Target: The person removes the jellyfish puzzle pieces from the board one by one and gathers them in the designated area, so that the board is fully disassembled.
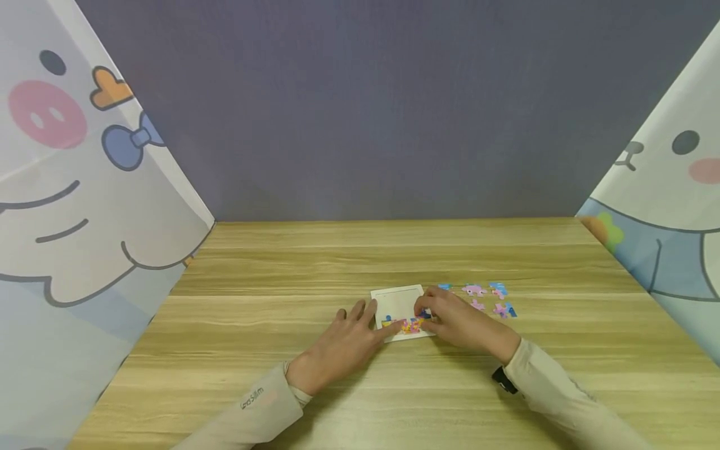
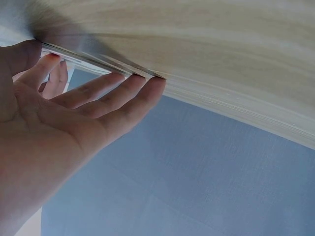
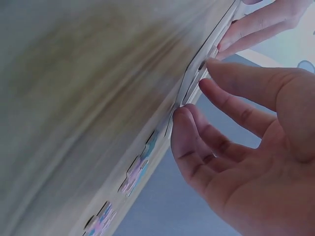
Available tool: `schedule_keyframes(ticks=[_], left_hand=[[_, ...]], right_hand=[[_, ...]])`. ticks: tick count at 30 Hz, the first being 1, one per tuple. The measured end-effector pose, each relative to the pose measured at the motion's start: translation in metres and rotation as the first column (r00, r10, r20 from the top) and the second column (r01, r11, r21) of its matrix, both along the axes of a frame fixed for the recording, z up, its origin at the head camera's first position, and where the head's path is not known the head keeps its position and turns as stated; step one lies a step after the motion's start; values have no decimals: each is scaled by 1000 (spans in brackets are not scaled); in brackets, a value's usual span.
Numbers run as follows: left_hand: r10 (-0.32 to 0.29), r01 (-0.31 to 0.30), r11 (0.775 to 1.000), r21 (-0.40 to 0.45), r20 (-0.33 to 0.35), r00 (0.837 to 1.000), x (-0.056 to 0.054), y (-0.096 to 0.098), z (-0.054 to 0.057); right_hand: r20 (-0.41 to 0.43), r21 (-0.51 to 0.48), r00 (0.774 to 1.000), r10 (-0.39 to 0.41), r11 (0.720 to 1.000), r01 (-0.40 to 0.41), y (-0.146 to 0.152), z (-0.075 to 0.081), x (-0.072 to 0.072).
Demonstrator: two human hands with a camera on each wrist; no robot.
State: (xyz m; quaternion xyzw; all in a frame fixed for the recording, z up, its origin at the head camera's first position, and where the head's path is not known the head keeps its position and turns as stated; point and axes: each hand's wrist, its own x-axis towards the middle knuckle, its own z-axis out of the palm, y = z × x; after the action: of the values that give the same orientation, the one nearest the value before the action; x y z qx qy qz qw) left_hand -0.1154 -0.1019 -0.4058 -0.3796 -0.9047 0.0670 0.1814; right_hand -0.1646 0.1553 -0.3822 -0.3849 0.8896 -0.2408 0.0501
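A white puzzle tray [image 1: 396, 304] lies on the table, with joined jigsaw pieces [image 1: 413, 325] in yellow, pink and blue along its near side. My left hand [image 1: 345, 340] is at the tray's left edge, its index finger stretched over the joined pieces and the other fingers extended by the rim. In the left wrist view, those fingertips meet the tray edge. At the tray's right side, my right hand [image 1: 458, 319] pinches a dark blue jigsaw piece [image 1: 425, 313] between thumb and index finger, partly hidden by the fingers. Its other fingers curl at the tray's edge in the right wrist view.
Several loose jigsaw pieces [image 1: 474, 290] in pink and blue lie right of the tray, beyond my right hand. The wooden table [image 1: 281, 262] meets a grey panel [image 1: 394, 125] at the back. Printed cartoon sheets [image 1: 112, 219] flank both sides. A black band shows at my right cuff [image 1: 503, 380].
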Motion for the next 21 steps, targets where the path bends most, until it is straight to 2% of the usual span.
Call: schedule_keyframes(ticks=[7, 15, 21], left_hand=[[-14, 14, 1000, 24, -16, 1000, 0, 0, 0], [-1, 1, 1000, 9, 27, 1000, 1, 0, 1], [-16, 16, 1000, 24, 4, 1000, 1, -1, -1]], right_hand=[[-16, 0, 1000, 3, 1000, -3, 1, 1, -1], [14, 18, 1000, -20, 1000, 20, 2, 3, -2], [2, 5, 1000, -8, 1000, 8, 6, 4, -2]])
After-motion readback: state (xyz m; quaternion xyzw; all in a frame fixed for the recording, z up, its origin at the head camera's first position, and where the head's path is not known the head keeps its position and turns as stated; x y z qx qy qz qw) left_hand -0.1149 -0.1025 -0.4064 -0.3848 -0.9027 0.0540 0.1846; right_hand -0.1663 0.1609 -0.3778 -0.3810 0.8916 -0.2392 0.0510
